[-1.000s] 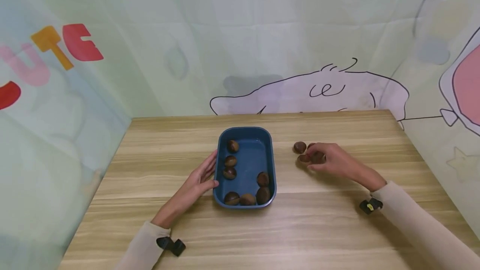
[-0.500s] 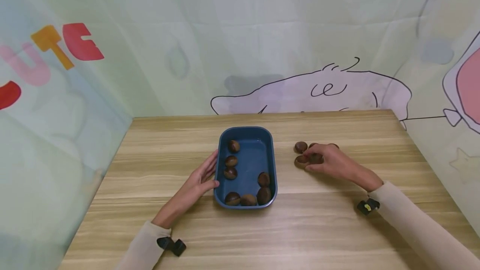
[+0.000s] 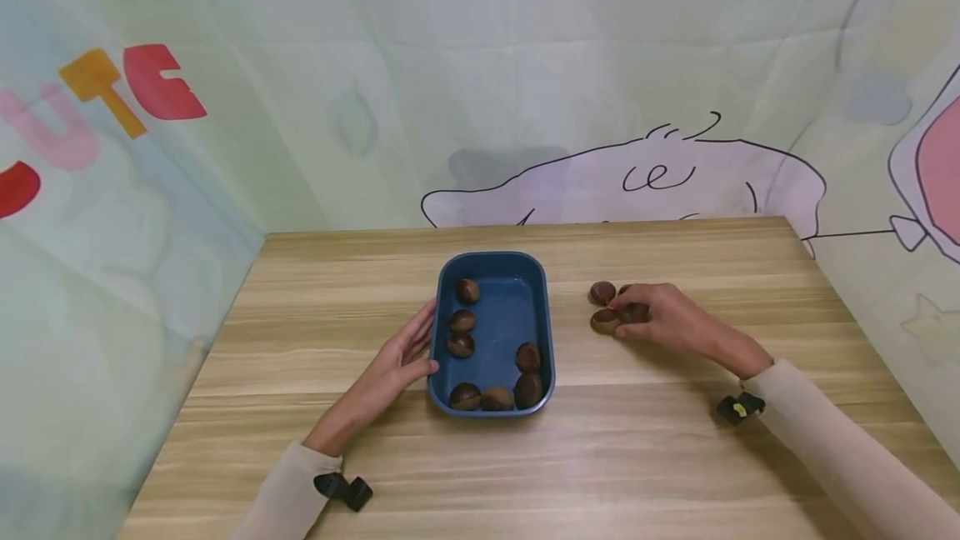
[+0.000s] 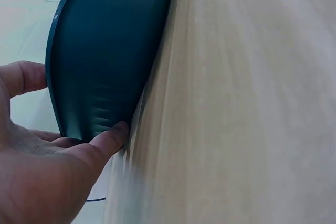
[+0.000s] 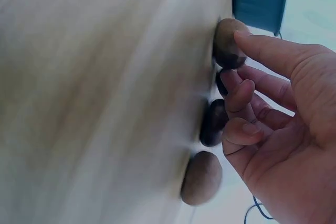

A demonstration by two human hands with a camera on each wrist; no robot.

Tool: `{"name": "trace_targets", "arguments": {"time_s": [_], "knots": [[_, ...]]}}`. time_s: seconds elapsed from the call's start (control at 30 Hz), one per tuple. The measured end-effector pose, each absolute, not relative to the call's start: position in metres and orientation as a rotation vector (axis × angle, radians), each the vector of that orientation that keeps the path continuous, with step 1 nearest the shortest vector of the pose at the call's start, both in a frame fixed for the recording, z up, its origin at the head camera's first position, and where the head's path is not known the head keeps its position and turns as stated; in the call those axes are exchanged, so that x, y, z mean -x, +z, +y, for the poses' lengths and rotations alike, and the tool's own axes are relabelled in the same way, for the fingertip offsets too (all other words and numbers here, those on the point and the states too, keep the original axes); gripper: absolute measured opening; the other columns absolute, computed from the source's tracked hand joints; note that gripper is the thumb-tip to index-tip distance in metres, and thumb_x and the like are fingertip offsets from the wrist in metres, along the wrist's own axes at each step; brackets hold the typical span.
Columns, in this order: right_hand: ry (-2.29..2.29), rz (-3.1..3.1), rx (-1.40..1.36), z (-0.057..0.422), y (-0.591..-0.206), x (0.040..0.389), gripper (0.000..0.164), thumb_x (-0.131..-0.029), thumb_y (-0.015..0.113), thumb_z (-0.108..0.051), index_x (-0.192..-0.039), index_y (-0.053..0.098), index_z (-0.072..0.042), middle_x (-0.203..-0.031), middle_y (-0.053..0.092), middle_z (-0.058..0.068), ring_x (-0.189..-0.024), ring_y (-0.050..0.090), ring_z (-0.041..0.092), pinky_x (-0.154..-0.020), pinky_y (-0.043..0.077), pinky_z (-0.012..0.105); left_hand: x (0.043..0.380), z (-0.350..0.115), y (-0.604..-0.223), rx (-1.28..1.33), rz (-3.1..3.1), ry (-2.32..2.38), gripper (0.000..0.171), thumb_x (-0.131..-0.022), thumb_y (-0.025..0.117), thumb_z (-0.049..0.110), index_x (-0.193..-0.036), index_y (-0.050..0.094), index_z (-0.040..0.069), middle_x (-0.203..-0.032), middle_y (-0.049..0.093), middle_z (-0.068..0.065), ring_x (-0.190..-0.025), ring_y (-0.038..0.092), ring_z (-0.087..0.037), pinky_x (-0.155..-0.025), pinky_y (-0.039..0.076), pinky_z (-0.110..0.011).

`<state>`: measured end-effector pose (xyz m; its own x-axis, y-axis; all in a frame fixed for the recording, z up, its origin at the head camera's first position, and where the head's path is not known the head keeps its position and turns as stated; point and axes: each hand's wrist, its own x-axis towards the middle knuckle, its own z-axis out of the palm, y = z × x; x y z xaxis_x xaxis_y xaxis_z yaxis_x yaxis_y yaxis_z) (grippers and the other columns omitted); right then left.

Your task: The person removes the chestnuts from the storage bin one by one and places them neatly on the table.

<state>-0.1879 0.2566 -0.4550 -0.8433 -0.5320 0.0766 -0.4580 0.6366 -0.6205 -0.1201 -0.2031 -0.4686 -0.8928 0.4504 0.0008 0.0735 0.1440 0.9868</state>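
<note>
My left hand (image 3: 393, 365) lies along the left side of a blue rectangular tray (image 3: 546, 332), fingers extended against its outer wall and thumb at the rim. The left wrist view shows the fingers on the tray's outer wall (image 4: 105, 51). To the right of the tray, my right hand (image 3: 675, 323) pinches a brown chestnut (image 3: 605, 322) between thumb and fingertips, low over the table. In the right wrist view the thumb presses one side of this chestnut (image 5: 229, 40). Another chestnut (image 3: 602, 292) lies just behind it, and more are partly hidden by the hand.
Several chestnuts (image 3: 462, 321) lie inside the tray, along its left side, front and front right corner. Under the right hand, a further chestnut (image 5: 202, 178) rests on the wooden table (image 3: 600, 465). A printed cloth backdrop (image 3: 337, 65) stands behind the table.
The right thumb and fingertips stay at the same chestnut, which shifted slightly left and then hardly moved. The left hand and tray stay in place.
</note>
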Motion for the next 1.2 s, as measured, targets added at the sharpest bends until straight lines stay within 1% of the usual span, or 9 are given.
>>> {"name": "trace_targets", "arguments": {"time_s": [0.3,0.5,0.6,0.7,0.8,0.93,1.0,1.1,1.2], "knots": [[-1.025,2.8,0.91,0.263,-0.437,0.196,0.027,-0.089,0.09,-0.001,-0.114,0.082,0.0,-0.107,0.082,0.009,-0.088,0.072,0.019,-0.076,0.06,0.032,0.121,-0.205,-0.465,-0.52,2.145,1.816,0.089,-0.102,0.06,-0.002,-0.177,0.013,0.005,-0.181,0.018,-0.022,-0.166,0.02,-0.045,-0.118,0.032,-0.011],[-1.032,2.785,0.924,0.257,-0.425,0.2,0.024,-0.093,0.088,-0.007,-0.116,0.082,-0.002,-0.099,0.079,0.001,-0.083,0.067,0.013,-0.071,0.057,0.03,0.122,-0.206,-0.463,-0.523,2.151,1.819,0.089,-0.102,0.06,-0.002,-0.177,0.012,0.005,-0.182,0.017,-0.021,-0.166,0.02,-0.045,-0.117,0.033,-0.011],[-1.063,2.756,0.958,0.249,-0.421,0.201,0.025,-0.095,0.087,-0.008,-0.118,0.081,-0.002,-0.099,0.078,0.001,-0.084,0.067,0.013,-0.071,0.057,0.029,0.122,-0.208,-0.462,-0.53,2.153,1.822,0.089,-0.102,0.06,-0.002,-0.177,0.012,0.005,-0.182,0.017,-0.021,-0.166,0.02,-0.045,-0.118,0.032,-0.011],[-1.09,2.725,0.999,0.239,-0.417,0.203,0.024,-0.097,0.086,-0.01,-0.12,0.081,-0.003,-0.106,0.08,0.005,-0.09,0.07,0.016,-0.076,0.06,0.034,0.121,-0.209,-0.463,-0.53,2.156,1.823,0.088,-0.103,0.06,-0.002,-0.177,0.013,0.005,-0.182,0.016,-0.021,-0.166,0.02,-0.045,-0.118,0.032,-0.012],[-1.097,2.708,1.041,0.228,-0.414,0.204,0.023,-0.096,0.087,-0.008,-0.118,0.081,-0.005,-0.107,0.079,0.007,-0.093,0.072,0.025,-0.08,0.062,0.043,0.121,-0.214,-0.469,-0.577,2.146,1.83,0.088,-0.104,0.062,0.003,-0.177,0.013,0.005,-0.182,0.017,-0.022,-0.166,0.021,-0.046,-0.123,0.033,-0.019],[-1.094,2.703,1.104,0.213,-0.411,0.204,0.024,-0.094,0.087,-0.005,-0.117,0.081,-0.006,-0.108,0.078,0.006,-0.092,0.072,0.032,-0.081,0.062,0.049,0.137,-0.226,-0.506,-0.638,2.078,1.883,0.089,-0.105,0.069,0.011,-0.178,0.018,0.017,-0.183,0.021,-0.014,-0.166,0.028,-0.033,-0.124,0.036,-0.023],[-1.095,2.698,1.122,0.206,-0.41,0.203,0.026,-0.094,0.087,-0.004,-0.118,0.08,-0.006,-0.112,0.078,0.007,-0.091,0.072,0.031,-0.082,0.062,0.049,0.139,-0.227,-0.514,-0.706,2.066,1.897,0.089,-0.106,0.07,0.011,-0.178,0.019,0.017,-0.183,0.021,-0.012,-0.166,0.029,-0.028,-0.125,0.037,-0.026],[-1.087,2.69,1.143,0.195,-0.408,0.201,0.026,-0.094,0.087,-0.006,-0.119,0.08,-0.005,-0.117,0.078,0.007,-0.095,0.072,0.032,-0.083,0.063,0.05,0.134,-0.222,-0.506,-0.709,2.082,1.887,0.088,-0.105,0.068,0.009,-0.178,0.018,0.014,-0.182,0.021,-0.016,-0.166,0.029,-0.033,-0.124,0.037,-0.024],[-1.05,2.7,1.189,0.183,-0.407,0.198,0.025,-0.096,0.086,-0.009,-0.12,0.081,-0.005,-0.122,0.078,0.007,-0.11,0.072,0.032,-0.093,0.062,0.052,0.125,-0.215,-0.489,-0.675,2.108,1.858,0.087,-0.105,0.063,0.007,-0.177,0.015,0.007,-0.181,0.018,-0.022,-0.165,0.024,-0.044,-0.121,0.037,-0.019]]}}
